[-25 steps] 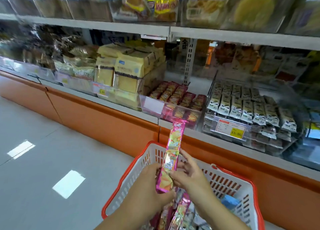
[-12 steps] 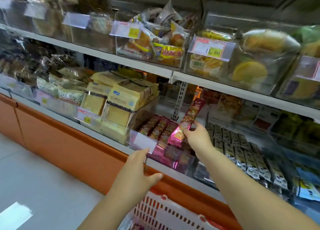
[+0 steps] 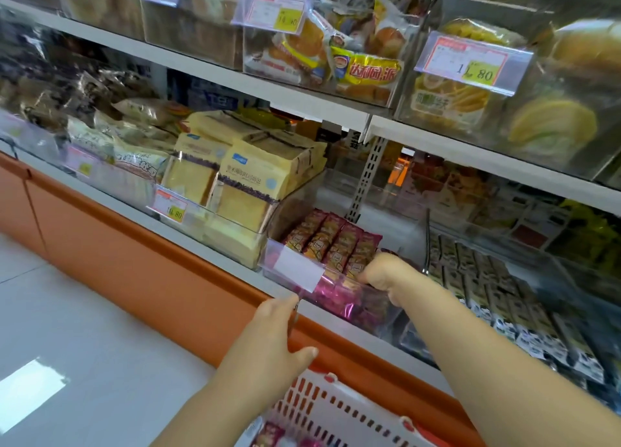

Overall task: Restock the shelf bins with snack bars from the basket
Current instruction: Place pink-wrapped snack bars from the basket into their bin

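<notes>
Grey floor [image 3: 84, 329] fills the left side, and beside it an orange panel [image 3: 151, 251] runs diagonally under the shelf [image 3: 376, 342]. On the shelf, yellow cake packs [image 3: 248, 177] are stacked in a clear box that carries a price tag on its front.

The left arm comes up from the bottom edge, bare, with the back of the left hand [image 3: 279, 325] facing the camera. Its fingers are stretched forward and held apart from the thumb, which sticks out to the right. The fingertips reach the front of the clear bin [image 3: 339, 300], just under a blank white label [image 3: 295, 272] clipped there. This hand holds nothing.

The bin holds the pink snack bars [image 3: 332, 241], lying side by side in rows that slope up toward the back. Below it, at the bottom edge, is the white basket [image 3: 336, 409] with an orange rim, and a few more pink bars show inside it.

The right arm stretches up from the lower right corner, straight and long, over the basket and the shelf edge. The right hand [image 3: 383, 273] is bent down at the wrist into the right end of the bin, knuckles up, fingers curled down among the bars. The fingertips are hidden, so whether they grip a bar cannot be told.

Further right lie rows of black-and-white packs [image 3: 487, 288], and bread packs [image 3: 353, 60] sit on the shelf above.
</notes>
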The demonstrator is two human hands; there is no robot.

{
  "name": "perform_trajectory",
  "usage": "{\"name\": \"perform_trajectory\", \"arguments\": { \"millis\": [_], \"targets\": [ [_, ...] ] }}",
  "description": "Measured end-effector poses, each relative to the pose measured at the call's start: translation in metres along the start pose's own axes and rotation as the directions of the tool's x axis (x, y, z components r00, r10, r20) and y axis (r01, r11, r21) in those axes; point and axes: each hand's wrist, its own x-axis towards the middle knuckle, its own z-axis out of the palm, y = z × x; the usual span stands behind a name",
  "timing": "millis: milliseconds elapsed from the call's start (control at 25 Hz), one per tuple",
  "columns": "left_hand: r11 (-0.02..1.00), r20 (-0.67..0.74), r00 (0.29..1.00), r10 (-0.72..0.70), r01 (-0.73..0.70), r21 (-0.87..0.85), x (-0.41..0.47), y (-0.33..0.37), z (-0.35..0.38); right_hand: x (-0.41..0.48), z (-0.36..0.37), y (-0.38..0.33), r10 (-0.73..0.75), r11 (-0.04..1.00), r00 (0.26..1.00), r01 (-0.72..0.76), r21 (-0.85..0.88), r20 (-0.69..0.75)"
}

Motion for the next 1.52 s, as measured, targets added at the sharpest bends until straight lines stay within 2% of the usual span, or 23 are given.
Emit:
{"name": "perform_trajectory", "arguments": {
  "millis": [80,160,200,280,320,360,400,480,560,600,680,760,880,1000,1080,1160,1280,1400,1520],
  "targets": [
    [1.0,0.02,1.0,-0.006,0.006,0.028,-0.002,-0.002,-0.002,-0.005,0.0,0.002,-0.045,0.999,0.998,0.045,0.013,-0.036],
    [0.998,0.046,0.999,-0.01,0.007,0.056,-0.005,-0.005,-0.004,-0.018,0.005,0.008,-0.208,0.978,0.96,0.21,-0.013,-0.188],
    [0.997,0.066,0.998,-0.02,0.015,0.075,-0.007,-0.008,-0.003,-0.029,0.01,0.013,-0.306,0.945,0.907,0.327,0.025,-0.291],
    [0.992,0.119,0.991,-0.065,0.051,0.116,-0.01,-0.014,0.001,-0.058,0.024,0.029,-0.437,0.803,0.763,0.57,0.175,-0.477],
    [0.987,0.149,0.984,-0.095,0.074,0.141,-0.013,-0.018,0.006,-0.072,0.035,0.041,-0.464,0.734,0.706,0.644,0.214,-0.535],
    [0.982,0.179,0.976,-0.122,0.092,0.166,-0.017,-0.022,0.013,-0.084,0.048,0.055,-0.472,0.703,0.686,0.672,0.233,-0.554],
    [0.974,0.223,0.962,-0.16,0.117,0.195,-0.025,-0.028,0.023,-0.094,0.066,0.072,-0.461,0.704,0.709,0.658,0.266,-0.534],
    [0.949,0.299,0.921,-0.249,0.171,0.265,-0.044,-0.047,0.048,-0.106,0.105,0.108,-0.381,0.786,0.838,0.516,0.339,-0.392],
    [0.903,0.345,0.865,-0.364,0.237,0.358,-0.065,-0.072,0.077,-0.108,0.146,0.148,-0.223,0.898,0.965,0.257,0.357,-0.135],
    [0.873,0.338,0.845,-0.415,0.265,0.409,-0.075,-0.085,0.089,-0.108,0.165,0.169,-0.113,0.934,0.994,0.104,0.342,0.006],
    [0.82,0.292,0.823,-0.487,0.317,0.476,-0.091,-0.104,0.106,-0.109,0.195,0.203,0.096,0.926,0.97,-0.169,0.337,0.221],
    [0.793,0.255,0.813,-0.524,0.356,0.494,-0.101,-0.117,0.12,-0.114,0.211,0.225,0.198,0.882,0.927,-0.311,0.355,0.32],
    [0.747,0.188,0.82,-0.541,0.365,0.555,-0.104,-0.121,0.137,-0.119,0.218,0.238,0.208,0.872,0.911,-0.337,0.355,0.355],
    [0.682,0.09,0.843,-0.53,0.361,0.636,-0.097,-0.121,0.145,-0.119,0.212,0.238,0.168,0.875,0.931,-0.293,0.386,0.325],
    [0.671,0.088,0.85,-0.52,0.343,0.657,-0.094,-0.113,0.145,-0.118,0.201,0.235,0.154,0.854,0.943,-0.277,0.441,0.295],
    [0.737,0.1,0.852,-0.515,0.38,0.558,-0.098,-0.098,0.14,-0.12,0.19,0.234,0.153,0.831,0.95,-0.273,0.485,0.273],
    [0.846,0.089,0.864,-0.495,0.456,0.276,-0.112,-0.072,0.118,-0.124,0.174,0.231,0.119,0.827,0.964,-0.229,0.514,0.237],
    [0.904,0.04,0.903,-0.427,0.425,0.045,-0.132,-0.044,0.077,-0.134,0.159,0.216,0.016,0.866,0.995,-0.065,0.497,0.102],
    [0.93,-0.157,0.919,-0.36,0.341,-0.138,-0.147,-0.009,0.031,-0.141,0.134,0.195,-0.125,0.855,0.985,0.166,0.491,-0.115]
  ]
}}
